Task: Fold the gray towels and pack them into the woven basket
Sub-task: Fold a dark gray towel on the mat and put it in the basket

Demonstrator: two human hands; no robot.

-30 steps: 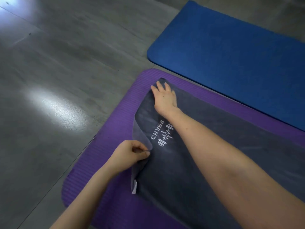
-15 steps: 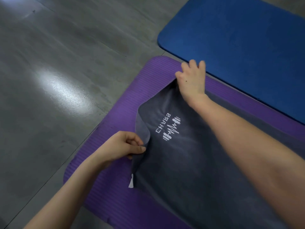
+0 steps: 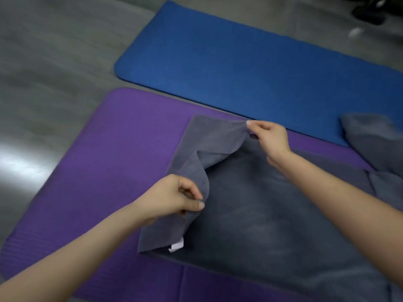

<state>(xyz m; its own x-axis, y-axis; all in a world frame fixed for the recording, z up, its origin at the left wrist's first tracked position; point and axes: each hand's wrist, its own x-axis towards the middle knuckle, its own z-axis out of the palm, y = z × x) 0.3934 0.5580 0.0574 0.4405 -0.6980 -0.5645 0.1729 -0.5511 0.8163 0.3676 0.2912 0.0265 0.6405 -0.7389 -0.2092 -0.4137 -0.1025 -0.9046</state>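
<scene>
- Two hands are working one gray towel (image 3: 272, 214) in the head view. It lies spread on the purple mat (image 3: 109, 160), from the mat's middle out past its right end.
- Near side first: the left hand (image 3: 174, 197) pinches the towel's left edge between thumb and curled fingers, holding it up off the mat so the cloth peaks at the fingertips.
- Far side now: the right hand (image 3: 269, 136) pinches as well, thumb against forefinger, on the same edge close to the mat's far edge, with the other fingers tucked in.
- Between the two pinches the raised strip sags and drapes, paler side showing, over the darker cloth lying flat beneath.
- Down at the towel's near left corner a white label (image 3: 177, 246) pokes out, towards the mat's near edge.
- Over at the mat's far right, a heap of gray cloth (image 3: 375, 140) is bunched up across the mat's far edge. Whether it is a separate towel or part of this one, I cannot tell.
- Just beyond that far edge, a blue mat (image 3: 239, 62) lies alongside on the gray floor (image 3: 54, 51).
- Top right corner of the frame: something dark (image 3: 370, 9), too blurred to name.
</scene>
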